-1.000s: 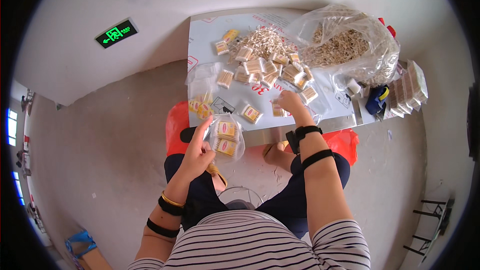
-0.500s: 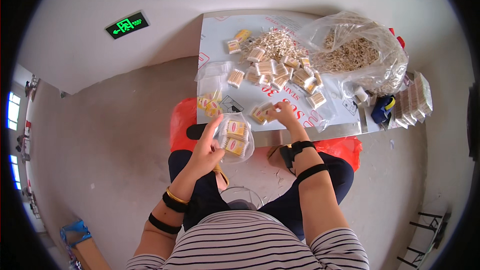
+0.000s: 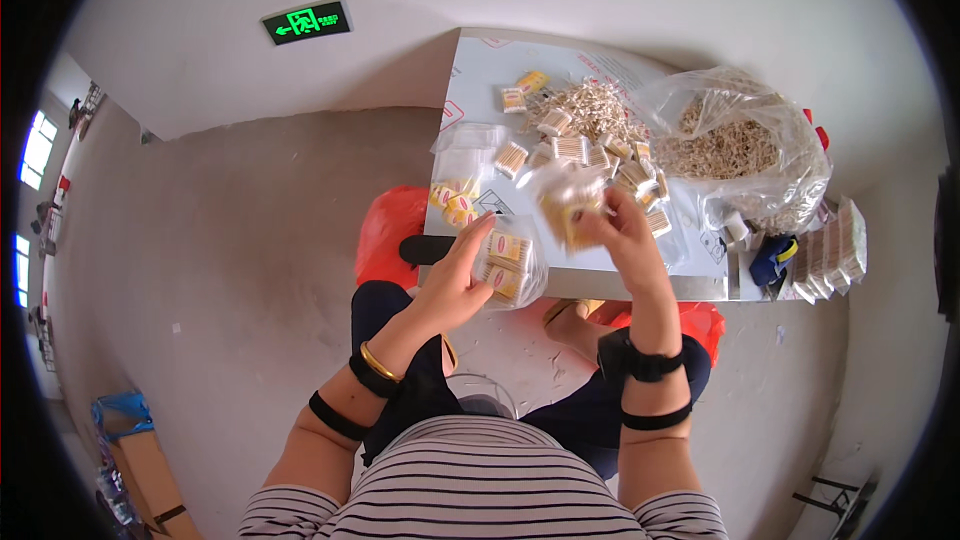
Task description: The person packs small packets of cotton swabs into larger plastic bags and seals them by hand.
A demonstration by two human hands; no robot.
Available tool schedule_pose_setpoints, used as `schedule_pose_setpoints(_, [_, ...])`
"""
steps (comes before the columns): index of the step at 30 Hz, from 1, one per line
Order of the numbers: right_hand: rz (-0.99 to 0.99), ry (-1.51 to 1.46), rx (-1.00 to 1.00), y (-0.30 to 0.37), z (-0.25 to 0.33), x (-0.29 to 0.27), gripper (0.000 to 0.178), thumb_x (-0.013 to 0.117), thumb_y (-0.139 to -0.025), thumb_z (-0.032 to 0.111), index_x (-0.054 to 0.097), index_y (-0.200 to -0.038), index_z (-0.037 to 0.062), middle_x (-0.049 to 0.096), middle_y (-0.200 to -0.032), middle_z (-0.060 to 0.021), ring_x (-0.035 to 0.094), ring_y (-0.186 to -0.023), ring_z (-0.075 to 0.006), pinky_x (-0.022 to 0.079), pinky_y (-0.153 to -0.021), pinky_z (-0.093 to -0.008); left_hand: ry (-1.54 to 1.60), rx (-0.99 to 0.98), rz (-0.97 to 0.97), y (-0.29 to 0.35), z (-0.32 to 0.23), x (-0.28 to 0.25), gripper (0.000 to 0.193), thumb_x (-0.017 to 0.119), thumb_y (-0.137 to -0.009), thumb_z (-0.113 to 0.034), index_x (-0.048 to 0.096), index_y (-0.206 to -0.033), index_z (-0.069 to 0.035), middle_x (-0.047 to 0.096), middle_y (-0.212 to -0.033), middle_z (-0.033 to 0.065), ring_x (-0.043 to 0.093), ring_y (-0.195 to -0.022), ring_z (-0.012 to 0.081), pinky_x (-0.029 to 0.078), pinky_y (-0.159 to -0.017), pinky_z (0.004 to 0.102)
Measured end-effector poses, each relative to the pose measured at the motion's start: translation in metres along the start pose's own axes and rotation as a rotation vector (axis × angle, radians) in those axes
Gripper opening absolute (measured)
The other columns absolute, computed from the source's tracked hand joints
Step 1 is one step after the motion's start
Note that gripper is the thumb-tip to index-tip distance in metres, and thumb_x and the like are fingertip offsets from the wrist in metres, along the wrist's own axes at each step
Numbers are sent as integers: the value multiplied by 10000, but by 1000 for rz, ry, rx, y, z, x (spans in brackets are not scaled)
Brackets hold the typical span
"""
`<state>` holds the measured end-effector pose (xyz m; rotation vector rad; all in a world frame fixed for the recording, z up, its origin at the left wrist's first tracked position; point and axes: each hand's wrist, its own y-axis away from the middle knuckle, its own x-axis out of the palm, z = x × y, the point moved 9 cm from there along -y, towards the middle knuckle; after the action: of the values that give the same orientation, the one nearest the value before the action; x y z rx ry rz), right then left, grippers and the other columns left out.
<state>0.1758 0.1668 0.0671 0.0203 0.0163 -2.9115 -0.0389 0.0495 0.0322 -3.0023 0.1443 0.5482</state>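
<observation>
My left hand (image 3: 452,285) holds a clear plastic bag (image 3: 537,265) near the table's front edge, thumb and fingers on its left side. Inside the bag sit two packs of cotton swabs (image 3: 510,248) with yellow labels. Over the table to the right, my right hand (image 3: 630,238) grips another swab pack (image 3: 568,220), smeared by motion. Behind it lies a pile of swab packs (image 3: 572,148), partly hidden by that pack. Left of the pile are flat clear bags (image 3: 465,155) and yellow labels or labelled packs (image 3: 455,202).
A heap of loose cotton swabs (image 3: 605,105) covers the back of the metal table (image 3: 475,80). A large clear bag (image 3: 800,165) of swabs stands to its right. Beyond are a navy-and-yellow object (image 3: 772,262) and stacked packs (image 3: 838,250). Red plastic bags (image 3: 388,235) hang below the table.
My right hand has lifted a swab pack off the table's front and moved it right and up. The bag in my left hand stays held. The whole view has shifted.
</observation>
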Motion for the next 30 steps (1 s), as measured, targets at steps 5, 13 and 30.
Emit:
schedule_pose_setpoints(5, [297, 863, -202, 47, 26, 82, 292, 715, -844, 205, 600, -1013, -3, 672, -899, -228, 679, -847, -394, 530, -735, -442, -51, -80, 47, 0, 5, 2, 813, 652, -841, -33, 290, -1568, -72, 325, -1620, 175, 622, -1196, 340, 561, -818, 353])
schedule_pose_setpoints(13, [529, 1018, 88, 39, -45, 120, 300, 611, -925, 229, 493, -1048, -18, 678, -928, -292, 654, -913, -493, 508, -791, -555, -89, 7, -28, 4, 5, 2, 821, 670, -844, -76, 281, -1567, -70, 330, -1614, 180, 646, -1147, 358, 556, -857, 369])
schedule_pose_setpoints(30, [209, 1122, -92, 36, -44, 118, 412, 686, -916, 231, 533, -1203, -21, 668, -1124, -255, 672, -1074, -410, 555, -915, -465, -81, -1, -33, 7, 17, -3, 825, 672, -834, -84, 273, -1554, -25, 341, -1586, 222, 415, -1428, 384, 459, -1083, 406])
